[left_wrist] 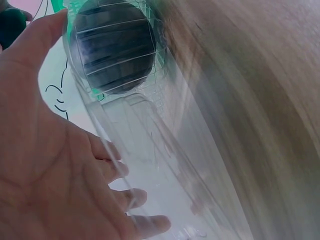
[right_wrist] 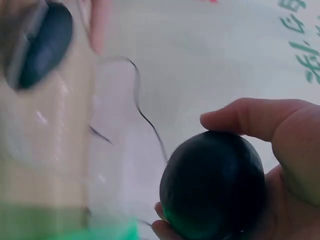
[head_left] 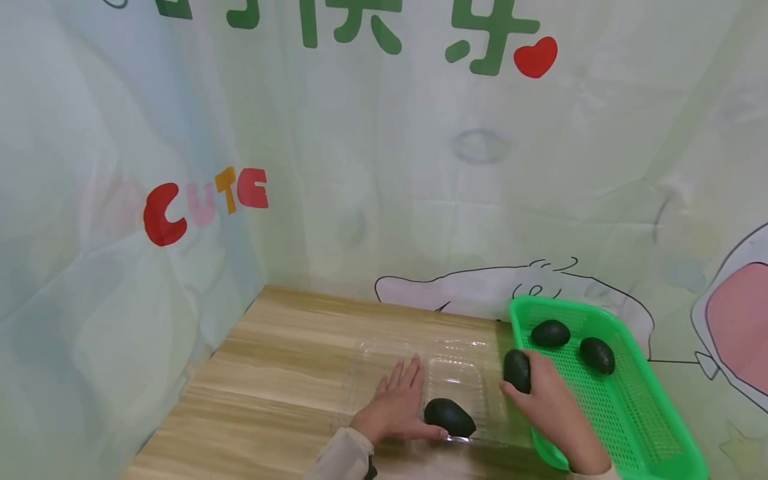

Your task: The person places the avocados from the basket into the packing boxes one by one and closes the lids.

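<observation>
A clear plastic clamshell box [head_left: 456, 373] lies opened out on the wooden table, with a dark avocado [head_left: 450, 417] in its near part. My left hand [head_left: 396, 410] rests on the box with its fingers spread and fairly straight, the thumb beside that avocado. In the left wrist view the avocado [left_wrist: 115, 47] shows through the ribbed clear plastic. My right hand [head_left: 555, 403] grips another avocado [head_left: 517, 371] between thumb and fingers, over the left rim of the green basket. Up close in the right wrist view, the held avocado [right_wrist: 212, 185] has dark, smooth-looking skin.
The green plastic basket [head_left: 666, 413] stands on the right, with two more avocados, one on the left [head_left: 550, 334] and one on the right [head_left: 597, 355], at its far end. A printed cloth backdrop [head_left: 360, 167] hangs behind and to the left of the wooden table [head_left: 240, 400].
</observation>
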The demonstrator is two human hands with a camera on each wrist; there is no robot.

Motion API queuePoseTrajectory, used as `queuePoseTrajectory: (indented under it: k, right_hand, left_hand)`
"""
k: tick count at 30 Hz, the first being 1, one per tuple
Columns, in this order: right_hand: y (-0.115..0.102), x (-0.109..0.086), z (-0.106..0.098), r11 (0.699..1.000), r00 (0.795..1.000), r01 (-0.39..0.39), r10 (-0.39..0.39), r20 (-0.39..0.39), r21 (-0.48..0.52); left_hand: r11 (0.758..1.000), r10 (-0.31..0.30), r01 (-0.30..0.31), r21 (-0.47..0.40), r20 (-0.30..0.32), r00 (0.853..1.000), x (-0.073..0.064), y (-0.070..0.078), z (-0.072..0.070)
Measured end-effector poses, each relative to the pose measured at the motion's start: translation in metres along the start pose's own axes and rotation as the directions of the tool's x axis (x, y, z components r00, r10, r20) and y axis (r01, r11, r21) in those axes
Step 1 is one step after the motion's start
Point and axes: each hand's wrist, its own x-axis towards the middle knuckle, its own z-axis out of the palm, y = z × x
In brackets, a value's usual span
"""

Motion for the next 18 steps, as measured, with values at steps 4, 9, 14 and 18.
queuePoseTrajectory:
  k: [4,9,14,18]
  right_hand:
    - [-0.009,0.002,0.031,1.000,1.000,0.004,-0.004,0.006,0.026]
    - [-0.008,0.007,0.066,1.000,1.000,0.002,-0.002,0.019,0.003]
    - [-0.005,0.010,0.094,0.999,0.999,-0.004,0.006,0.039,-0.051]
    - [-0.005,0.010,0.107,0.998,1.000,-0.006,0.008,0.028,-0.069]
  left_hand:
    - [1.000,-0.004,0.004,0.008,0.005,1.000,0.001,0.000,-0.001]
    - [1.000,-0.009,0.009,0.013,0.016,1.000,0.002,-0.001,-0.001]
    - [1.000,-0.011,0.010,0.018,0.014,1.000,0.003,-0.001,-0.001]
    - [1.000,-0.012,0.012,0.017,0.007,1.000,0.003,-0.001,0.000]
